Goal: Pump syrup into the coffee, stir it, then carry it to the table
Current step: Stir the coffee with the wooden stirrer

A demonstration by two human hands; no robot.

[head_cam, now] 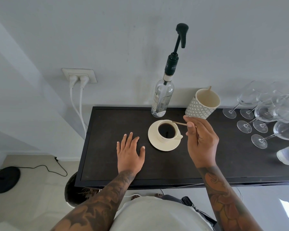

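Note:
A cream cup of black coffee (167, 130) stands on a cream saucer (157, 144) on the dark sideboard (107, 164). Behind it stands a clear syrup bottle (162, 99) with a tall dark pump (181, 33). My right hand (201, 140) pinches a thin wooden stir stick (179, 123) whose tip reaches the cup's far right rim. My left hand (130, 150) lies flat on the sideboard, fingers spread, just left of the saucer and holding nothing.
A patterned cream holder (202, 105) with one stick in it stands right of the bottle. Several wine glasses (264, 114) crowd the right end. A wall socket (79, 75) with two white cables is at left. A black lamp base (5, 179) sits on the floor.

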